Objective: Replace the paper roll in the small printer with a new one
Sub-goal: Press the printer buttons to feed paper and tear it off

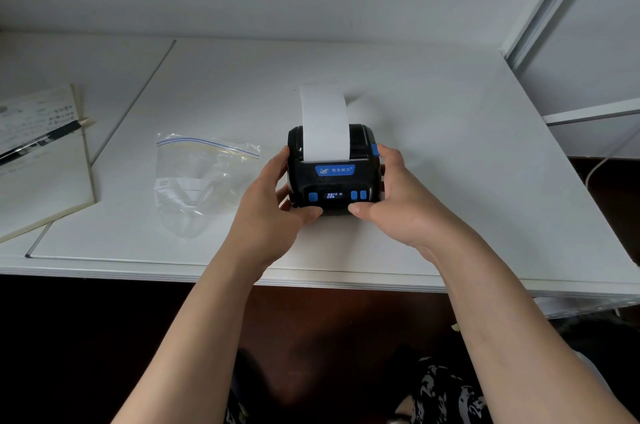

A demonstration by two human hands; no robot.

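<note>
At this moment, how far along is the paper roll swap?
Looks mostly done: the printer has its lid closed, with a white paper strip feeding out of the slot and its small display lit. In hand: the left hand and right hand grip the printer's sides. An emptied zip bag lies beside it. Possibly left: tearing off the strip. No old roll is visible.
</note>
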